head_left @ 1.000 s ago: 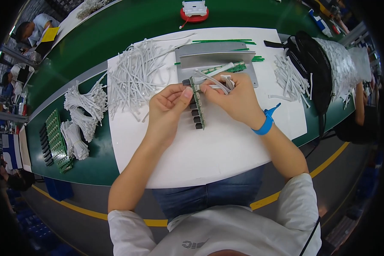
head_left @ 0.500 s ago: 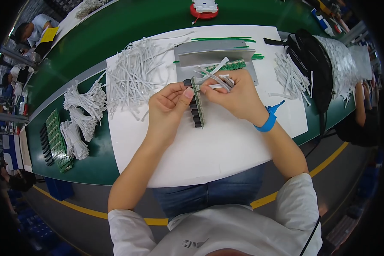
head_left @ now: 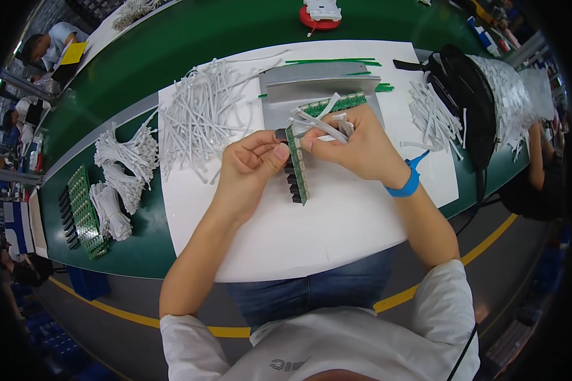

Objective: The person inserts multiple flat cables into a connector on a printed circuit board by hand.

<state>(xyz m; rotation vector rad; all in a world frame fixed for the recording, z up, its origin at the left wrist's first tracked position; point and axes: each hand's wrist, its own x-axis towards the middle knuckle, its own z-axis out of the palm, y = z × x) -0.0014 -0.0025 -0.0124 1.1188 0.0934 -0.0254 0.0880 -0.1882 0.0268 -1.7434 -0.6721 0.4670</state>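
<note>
A narrow green circuit board strip (head_left: 300, 173) with black connectors along one side hangs tilted above the white sheet. My left hand (head_left: 246, 170) pinches it near its upper end. Several short white cables (head_left: 318, 124) fan out from my closed right hand (head_left: 365, 147), whose thumb and fingertips are at the board's upper end. Whether a cable end enters the board there is hidden by the fingers. A blue band (head_left: 408, 180) circles my right wrist. Just beyond my hands, another green board strip (head_left: 357, 100) lies against a grey metal bracket (head_left: 279, 95).
A loose heap of white cables (head_left: 200, 101) covers the sheet's left side; a smaller pile (head_left: 429, 105) is at right. Bundled cables (head_left: 124, 152), green boards (head_left: 86, 213) and black connectors (head_left: 67, 216) lie left. A black bag (head_left: 464, 95) stands right. People sit at the surroundings' edges.
The board strip has come slightly lower and turned to show more of its green face. Both hands shifted a little with it. The red and white item at the back moved right.
</note>
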